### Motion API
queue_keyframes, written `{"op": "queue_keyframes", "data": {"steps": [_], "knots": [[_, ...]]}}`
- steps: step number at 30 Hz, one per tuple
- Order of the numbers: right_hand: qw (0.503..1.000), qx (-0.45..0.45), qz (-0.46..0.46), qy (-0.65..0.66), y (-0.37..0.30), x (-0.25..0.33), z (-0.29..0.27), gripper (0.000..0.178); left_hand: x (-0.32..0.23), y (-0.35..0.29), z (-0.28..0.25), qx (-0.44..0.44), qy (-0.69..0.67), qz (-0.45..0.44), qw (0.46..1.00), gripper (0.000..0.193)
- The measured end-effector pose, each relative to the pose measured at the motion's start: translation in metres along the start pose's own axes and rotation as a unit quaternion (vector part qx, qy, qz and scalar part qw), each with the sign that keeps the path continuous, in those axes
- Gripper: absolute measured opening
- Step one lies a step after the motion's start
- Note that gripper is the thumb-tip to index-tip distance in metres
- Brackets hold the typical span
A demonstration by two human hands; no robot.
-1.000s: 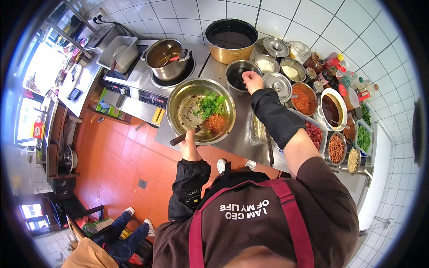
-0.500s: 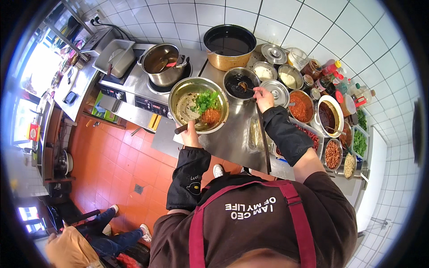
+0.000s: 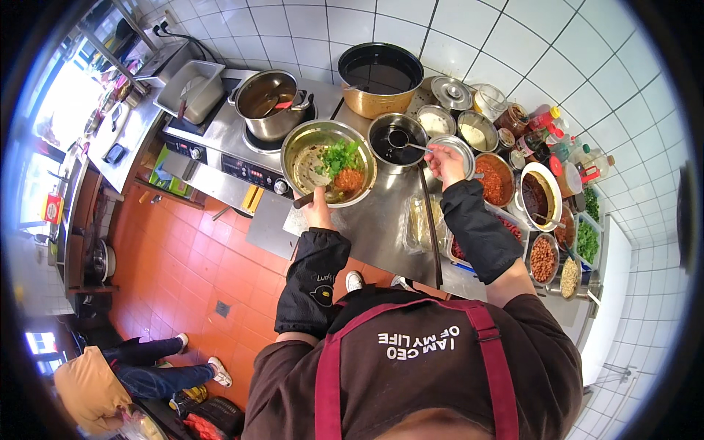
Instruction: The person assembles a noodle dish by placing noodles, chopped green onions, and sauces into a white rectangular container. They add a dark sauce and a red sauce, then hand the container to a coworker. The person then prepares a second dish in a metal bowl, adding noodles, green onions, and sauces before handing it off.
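Note:
My left hand [image 3: 318, 211] is closed around the dark handle [image 3: 303, 200] of a utensil at the near rim of a steel mixing bowl [image 3: 287, 158]. The utensil's head is mostly hidden. Chopped green herbs [image 3: 340, 156] and a heap of orange-red minced sauce [image 3: 348, 180] lie in the bowl. To its right stands a steel pot [image 3: 424, 136] of black liquid. My right hand [image 3: 446, 163] grips the thin metal handle of a small ladle [image 3: 398, 138], whose cup is at the black liquid. A round steel lid [image 3: 460, 149] lies partly behind that hand.
A large golden pot [image 3: 361, 103] of dark liquid stands behind. A handled steel pot [image 3: 265, 127] sits on the cooker at left. Red sauce [image 3: 496, 180], peanuts [image 3: 543, 257] and several bottles [image 3: 565, 150] crowd the right. Another person [image 3: 92, 389] is at lower left.
My right hand has shifted slightly right and down along the ladle, whose cup now shows dark rather than brown. My left hand keeps its grip. The other person's legs have moved left.

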State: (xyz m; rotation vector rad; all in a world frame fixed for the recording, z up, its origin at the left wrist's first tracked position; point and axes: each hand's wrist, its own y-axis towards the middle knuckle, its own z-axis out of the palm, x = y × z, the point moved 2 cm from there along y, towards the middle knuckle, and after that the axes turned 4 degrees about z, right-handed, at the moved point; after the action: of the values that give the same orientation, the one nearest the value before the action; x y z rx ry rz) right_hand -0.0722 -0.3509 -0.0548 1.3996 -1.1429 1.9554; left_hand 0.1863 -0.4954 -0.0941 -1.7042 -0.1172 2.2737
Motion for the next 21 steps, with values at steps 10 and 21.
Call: {"op": "queue_keyframes", "data": {"steps": [10,21], "knots": [[0.998,0.064,-0.026,0.010,-0.038,0.027,0.019,0.018,0.017,0.011,-0.002,-0.005,-0.012,0.033,0.999,0.050],[0.985,0.156,-0.030,-0.063,-0.075,0.006,0.050,0.018,0.013,0.008,-0.009,0.014,-0.048,0.107,0.993,0.049]]}}
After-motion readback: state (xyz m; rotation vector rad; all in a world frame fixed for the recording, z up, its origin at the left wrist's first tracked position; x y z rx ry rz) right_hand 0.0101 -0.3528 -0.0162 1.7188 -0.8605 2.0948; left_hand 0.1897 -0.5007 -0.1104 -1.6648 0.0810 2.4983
